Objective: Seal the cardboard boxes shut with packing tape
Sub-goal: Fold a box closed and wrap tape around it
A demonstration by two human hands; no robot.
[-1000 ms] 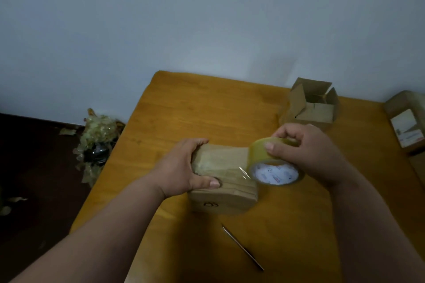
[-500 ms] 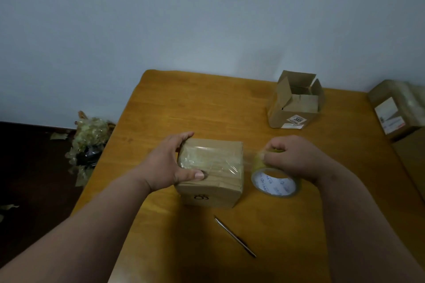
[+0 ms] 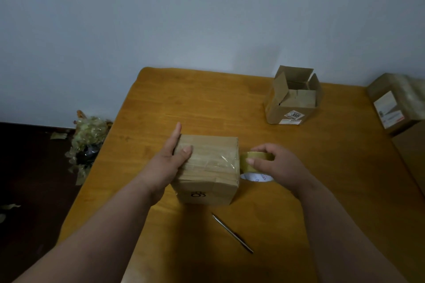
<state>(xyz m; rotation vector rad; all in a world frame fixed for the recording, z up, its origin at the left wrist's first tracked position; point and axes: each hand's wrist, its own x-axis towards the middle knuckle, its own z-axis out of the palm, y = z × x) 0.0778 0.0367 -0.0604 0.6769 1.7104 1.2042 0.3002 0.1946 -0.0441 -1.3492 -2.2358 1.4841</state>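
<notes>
- Head view, the only one: the closed cardboard box [image 3: 207,167] sits on the wooden table [image 3: 207,99], near the person and toward the table's left side.
- The left hand [image 3: 171,163] lies against the box's left side, fingers straight and together pointing away from the person, thumb laid flat on the top. It steadies the box with a press, not a curled grip.
- The right hand [image 3: 273,165] holds the tape roll [image 3: 255,166] right at the box's right edge, thumb on the near face of the roll and fingers curled over the top of it.
- A shiny strip of tape runs across the top of the box toward the roll. I judge it is not yet cut, though whether the strip joins the roll cannot be made out.
- Progress call: this box looks close to sealed, with its flaps down and tape over the top. What seems left is carrying the tape down the right side and cutting it free.
- A slim metal tool [image 3: 232,233], pen or blade I cannot tell, lies on the table just in front of the box, touched by neither hand.
- Further back on the right, the open box [image 3: 293,101] stands with its flaps up and no seal on it, so that one is ahead.
- At the far right edge a labelled box [image 3: 395,103] looks closed and glossy on top, possibly taped; too blurred to be sure.
- On the dark floor to the left lies a heap of crumpled tape scraps [image 3: 88,142].
</notes>
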